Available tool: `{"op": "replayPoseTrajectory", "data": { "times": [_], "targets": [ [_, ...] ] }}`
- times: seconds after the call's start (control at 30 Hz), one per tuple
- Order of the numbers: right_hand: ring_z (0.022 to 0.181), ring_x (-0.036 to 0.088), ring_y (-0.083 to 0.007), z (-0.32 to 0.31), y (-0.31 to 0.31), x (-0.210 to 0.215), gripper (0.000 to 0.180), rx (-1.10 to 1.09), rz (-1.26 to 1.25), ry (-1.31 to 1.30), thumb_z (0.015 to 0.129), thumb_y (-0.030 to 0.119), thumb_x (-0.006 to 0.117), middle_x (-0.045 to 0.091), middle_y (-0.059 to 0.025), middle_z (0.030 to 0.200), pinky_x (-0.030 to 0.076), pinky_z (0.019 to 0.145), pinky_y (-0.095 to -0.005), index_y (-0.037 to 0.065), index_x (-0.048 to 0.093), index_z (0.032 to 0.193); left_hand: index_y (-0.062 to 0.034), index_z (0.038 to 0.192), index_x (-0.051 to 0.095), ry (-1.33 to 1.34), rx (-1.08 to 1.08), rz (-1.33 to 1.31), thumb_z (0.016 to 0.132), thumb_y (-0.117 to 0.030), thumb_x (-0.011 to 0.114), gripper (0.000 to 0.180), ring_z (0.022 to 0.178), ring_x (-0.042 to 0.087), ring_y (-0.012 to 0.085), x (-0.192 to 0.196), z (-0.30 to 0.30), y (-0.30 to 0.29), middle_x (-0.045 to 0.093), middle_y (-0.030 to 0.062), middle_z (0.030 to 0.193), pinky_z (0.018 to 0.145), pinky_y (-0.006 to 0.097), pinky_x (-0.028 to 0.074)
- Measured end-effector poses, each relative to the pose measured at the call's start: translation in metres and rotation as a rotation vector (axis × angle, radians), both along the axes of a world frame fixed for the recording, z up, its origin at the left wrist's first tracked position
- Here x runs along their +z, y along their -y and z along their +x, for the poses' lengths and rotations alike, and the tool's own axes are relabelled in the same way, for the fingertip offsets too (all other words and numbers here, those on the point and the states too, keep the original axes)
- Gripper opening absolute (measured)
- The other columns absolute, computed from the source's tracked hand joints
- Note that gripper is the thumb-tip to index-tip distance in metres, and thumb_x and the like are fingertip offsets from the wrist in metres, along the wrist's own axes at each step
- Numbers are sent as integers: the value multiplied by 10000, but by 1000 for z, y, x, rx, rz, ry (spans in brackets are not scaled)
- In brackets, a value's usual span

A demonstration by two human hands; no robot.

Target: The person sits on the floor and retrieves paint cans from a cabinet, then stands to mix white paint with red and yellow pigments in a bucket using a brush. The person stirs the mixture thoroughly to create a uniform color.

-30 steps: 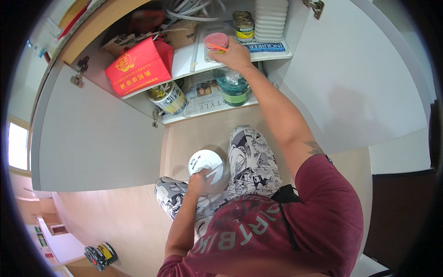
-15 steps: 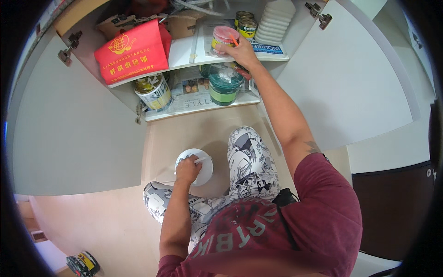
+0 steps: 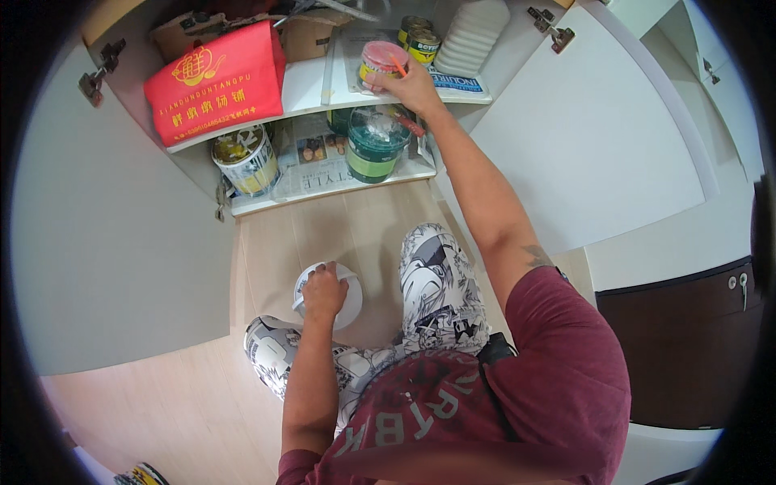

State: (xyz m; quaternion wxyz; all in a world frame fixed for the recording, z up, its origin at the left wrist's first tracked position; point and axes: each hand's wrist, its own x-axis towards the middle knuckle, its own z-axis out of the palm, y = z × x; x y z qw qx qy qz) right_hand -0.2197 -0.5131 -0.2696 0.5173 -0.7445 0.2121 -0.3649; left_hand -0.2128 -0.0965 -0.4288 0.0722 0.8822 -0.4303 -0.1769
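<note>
My right hand (image 3: 411,86) is closed on a small can with a pinkish-red top (image 3: 383,56) at the front of the upper cabinet shelf. An orange stick-like piece (image 3: 398,65) shows beside its fingers. Low on the floor between my legs is a white round bucket (image 3: 347,311), seen from above. My left hand (image 3: 325,291) is closed over it, with the white handle (image 3: 343,276) under its fingers. Part of the bucket is hidden by that hand.
A red bag (image 3: 214,85) and a ribbed whitish jug (image 3: 473,36) share the upper shelf with small cans (image 3: 423,45). Below stand a green tub (image 3: 377,141) and a stained paint can (image 3: 246,162). Open cabinet doors (image 3: 121,218) flank me on both sides.
The whole view has shifted slightly. My left hand has moved a little on the bucket's handle. My right hand stays on the red-topped can at the shelf.
</note>
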Motion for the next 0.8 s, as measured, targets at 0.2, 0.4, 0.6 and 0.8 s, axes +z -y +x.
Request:
{"op": "replayPoseTrajectory", "data": {
  "times": [0.2, 0.4, 0.6, 0.8],
  "targets": [
    [1073, 717, -168, 5, 4, -6, 624, 43, -45, 82, 843, 333, 910, 766, -88, 1226, 559, 961, -323, 49, 691, 1355, -30, 1171, 697, -9, 9, -22, 876, -225, 721, 355, 1009, 741, 396, 0, -6, -8, 748, 188, 1085, 839, 520, 624],
    [823, 639, -32, 9, 9, -5, 497, 108, 109, 62, 962, 215, 825, 720, 20, 1016, 539, 719, -215, 121, 614, 1402, -20, 1118, 726, 77, 10, -21, 912, -174, 627, 276, 1021, 739, 390, -12, -16, -3, 734, 206, 1129, 819, 484, 631],
    [1006, 712, -139, 19, 3, -11, 583, 59, -68, -43, 894, 289, 871, 761, -57, 1200, 555, 940, -304, 47, 669, 1385, -63, 992, 769, 9, 95, 88, 930, -311, 690, 267, 904, 780, 378, -4, -15, -6, 786, 196, 931, 818, 513, 613],
    [1071, 689, -152, 63, 22, -25, 635, 67, -75, -37, 835, 256, 926, 751, -83, 1219, 554, 978, -325, 11, 651, 1352, -27, 906, 792, -202, 225, 71, 896, -353, 719, 334, 841, 774, 425, -12, -7, -4, 773, 247, 882, 821, 520, 620]
  ]
}}
